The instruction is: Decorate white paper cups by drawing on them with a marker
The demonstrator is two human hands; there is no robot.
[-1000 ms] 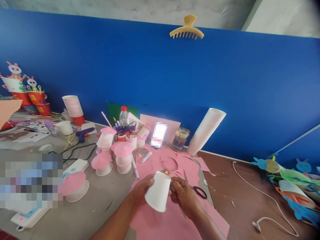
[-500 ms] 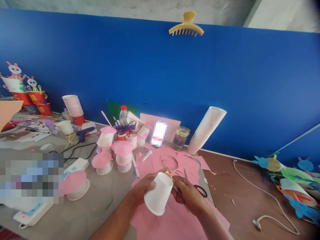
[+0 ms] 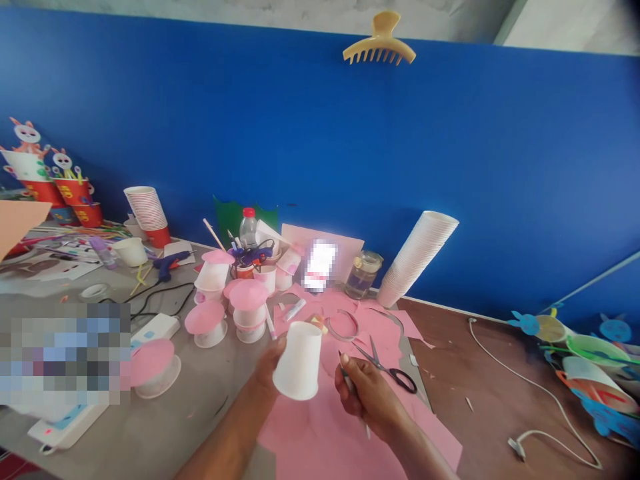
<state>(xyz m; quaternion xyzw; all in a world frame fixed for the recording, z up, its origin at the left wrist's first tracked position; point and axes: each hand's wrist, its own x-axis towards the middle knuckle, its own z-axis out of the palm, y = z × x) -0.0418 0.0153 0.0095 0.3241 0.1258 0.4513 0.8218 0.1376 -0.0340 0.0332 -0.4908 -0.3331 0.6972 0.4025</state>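
Note:
My left hand (image 3: 265, 371) is closed round a white paper cup (image 3: 299, 361), held upside down above the pink paper sheets (image 3: 320, 427). My right hand (image 3: 367, 393) is a short way to the right of the cup, fingers pinched on a thin pen-like tool (image 3: 350, 387) whose tip points up toward the cup. The two hands do not touch. Black-handled scissors (image 3: 387, 368) lie on the pink paper just beyond my right hand.
Pink-topped white cups (image 3: 247, 310) stand left of the hands. A tall leaning stack of white cups (image 3: 417, 257) rests against the blue wall, beside a glass jar (image 3: 363, 273). A glue gun (image 3: 167, 263), cables and a white cord (image 3: 525, 400) lie on the table. Coloured paper crafts (image 3: 590, 367) sit far right.
My left hand moved the cup left and turned it more upright. My right hand came off the cup and now sits apart from it, still holding the thin tool.

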